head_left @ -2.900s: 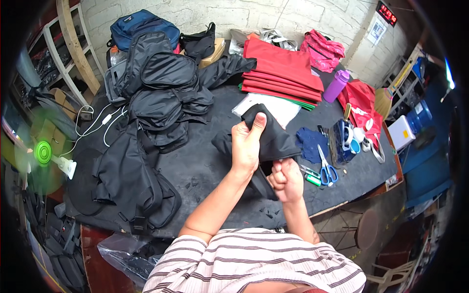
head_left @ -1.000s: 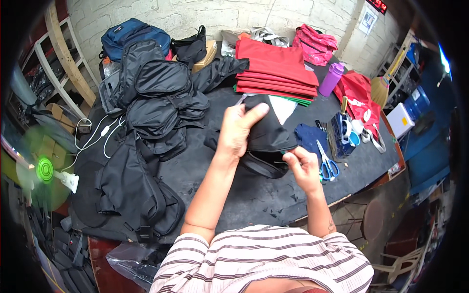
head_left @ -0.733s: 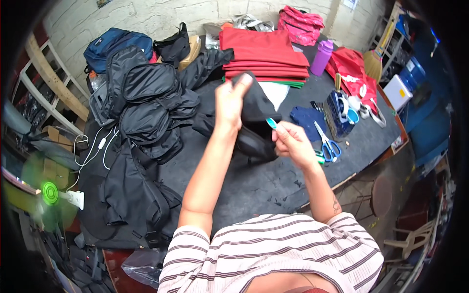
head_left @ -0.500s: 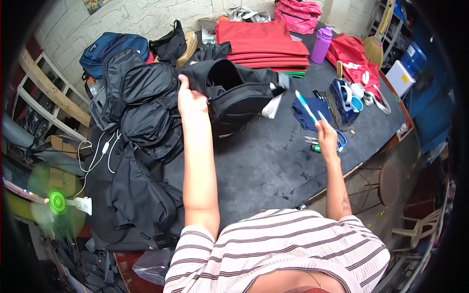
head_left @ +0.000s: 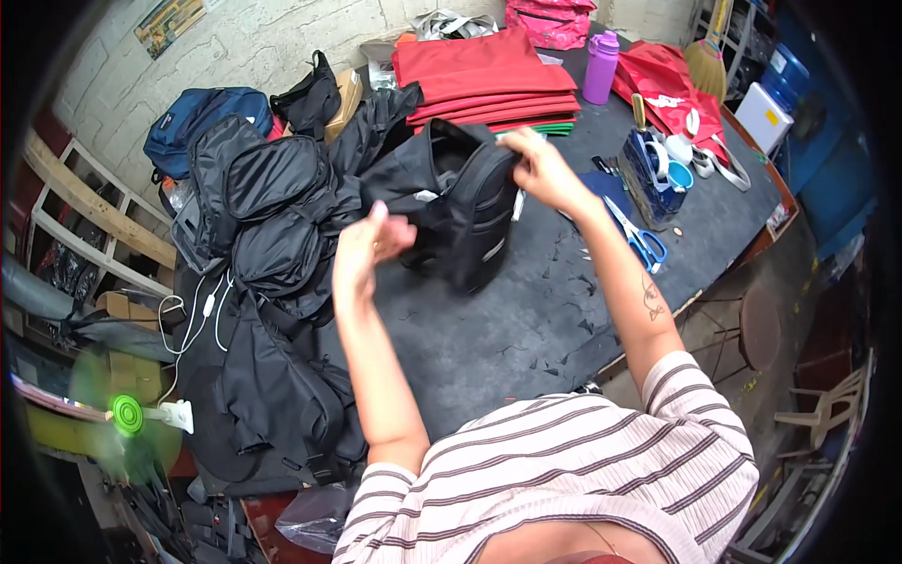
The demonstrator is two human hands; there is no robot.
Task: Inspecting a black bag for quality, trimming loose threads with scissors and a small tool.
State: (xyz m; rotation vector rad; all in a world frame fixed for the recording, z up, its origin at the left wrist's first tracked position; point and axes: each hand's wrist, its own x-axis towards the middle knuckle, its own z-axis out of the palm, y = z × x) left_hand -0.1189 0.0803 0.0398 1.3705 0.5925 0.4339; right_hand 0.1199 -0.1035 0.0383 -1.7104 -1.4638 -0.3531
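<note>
Scuffed dark tabletop (head_left: 451, 352), gaping black fabric bag (head_left: 477, 230), right hand (head_left: 545, 171) gripping it, left hand (head_left: 362, 252) loosely spread

Purple bottle (head_left: 600, 70) is standing right next to a pile of folded red fabric (head_left: 489, 75), with a pink bag (head_left: 550, 21) just behind. There's a straw broom (head_left: 707, 68) near a blue water jug (head_left: 785, 75), plus a beige plastic chair (head_left: 832, 404) lower down. Over on the left, the green fan's (head_left: 127, 415) blades are just a blur.

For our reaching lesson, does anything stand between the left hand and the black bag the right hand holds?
Nothing visible does: the left hand is beside the black bag in the right hand, though blur hides any contact.
</note>
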